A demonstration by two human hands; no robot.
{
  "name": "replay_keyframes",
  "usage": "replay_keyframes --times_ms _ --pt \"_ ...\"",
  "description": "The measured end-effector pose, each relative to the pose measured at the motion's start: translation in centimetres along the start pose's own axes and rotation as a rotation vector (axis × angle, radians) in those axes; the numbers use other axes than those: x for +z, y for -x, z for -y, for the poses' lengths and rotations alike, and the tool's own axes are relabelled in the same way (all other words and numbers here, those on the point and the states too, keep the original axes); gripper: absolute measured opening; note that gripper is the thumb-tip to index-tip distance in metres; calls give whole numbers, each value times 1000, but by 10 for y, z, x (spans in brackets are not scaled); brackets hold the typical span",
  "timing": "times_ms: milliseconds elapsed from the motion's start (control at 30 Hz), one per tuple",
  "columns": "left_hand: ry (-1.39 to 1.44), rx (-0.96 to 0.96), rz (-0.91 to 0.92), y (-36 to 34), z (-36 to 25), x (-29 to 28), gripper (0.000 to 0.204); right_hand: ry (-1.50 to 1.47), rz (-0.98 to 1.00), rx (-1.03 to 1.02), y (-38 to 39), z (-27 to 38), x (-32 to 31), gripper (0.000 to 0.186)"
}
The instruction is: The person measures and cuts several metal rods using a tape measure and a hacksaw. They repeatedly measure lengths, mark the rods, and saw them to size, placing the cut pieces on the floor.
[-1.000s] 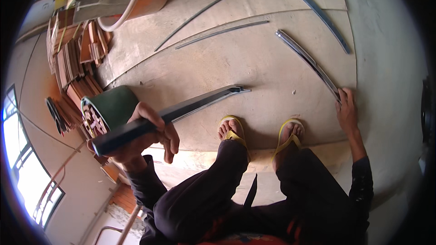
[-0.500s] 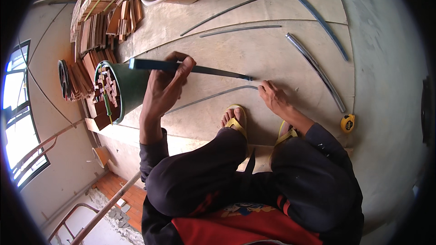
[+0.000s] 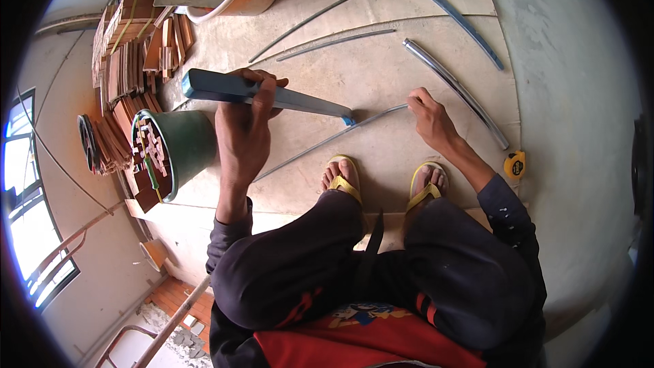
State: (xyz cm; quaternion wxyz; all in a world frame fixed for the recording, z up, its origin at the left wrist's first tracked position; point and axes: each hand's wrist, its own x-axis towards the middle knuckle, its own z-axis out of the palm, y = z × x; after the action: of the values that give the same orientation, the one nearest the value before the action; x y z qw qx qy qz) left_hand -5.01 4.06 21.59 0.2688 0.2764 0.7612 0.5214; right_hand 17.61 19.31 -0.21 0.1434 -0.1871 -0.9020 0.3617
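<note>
Below the head camera, the left hand (image 3: 246,112) has its fingers clamped around a long, blue-grey, straight-sided metal bar (image 3: 310,103). The bar's blunt near end sticks out to the left of these fingers, and its length slants away to their right, ending in a bright blue tip. That tip is just beside a long, thin grey metal strip (image 3: 334,136); whether the two touch, I cannot tell.

The right hand (image 3: 433,123) has its fingertips together, pinched on the upper end of this strip, which runs from them down and leftward toward the left wrist.

Just beyond the right fingers, to their right, a shiny chrome-coloured metal tube (image 3: 458,87) lies at a slant on the beige floor sheet (image 3: 313,194). Farther past them lies a second blue-grey bar (image 3: 449,10). Right of and nearer than the right fingers is a yellow and black tape measure (image 3: 514,165).

Left of the left fingers stands a tilted-looking green plastic bucket (image 3: 187,146), holding reddish-brown wood pieces (image 3: 158,150).
</note>
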Motion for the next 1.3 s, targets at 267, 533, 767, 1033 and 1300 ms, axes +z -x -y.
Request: replay_keyframes --times_ms 267,533,767,1033,1300 --pt "-30 115 -42 5 7 12 9 -80 -70 31 -3 13 -2 26" --pt "138 176 80 4 2 29 20 -44 -73 43 -11 4 6 26" --pt "122 213 152 3 6 38 27 -40 -75 92 -7 0 8 17" --pt "164 278 212 10 5 43 33 -142 -70 126 -5 -4 7 11" --pt "122 347 290 8 8 43 38 -197 -64 171 -3 1 7 12"
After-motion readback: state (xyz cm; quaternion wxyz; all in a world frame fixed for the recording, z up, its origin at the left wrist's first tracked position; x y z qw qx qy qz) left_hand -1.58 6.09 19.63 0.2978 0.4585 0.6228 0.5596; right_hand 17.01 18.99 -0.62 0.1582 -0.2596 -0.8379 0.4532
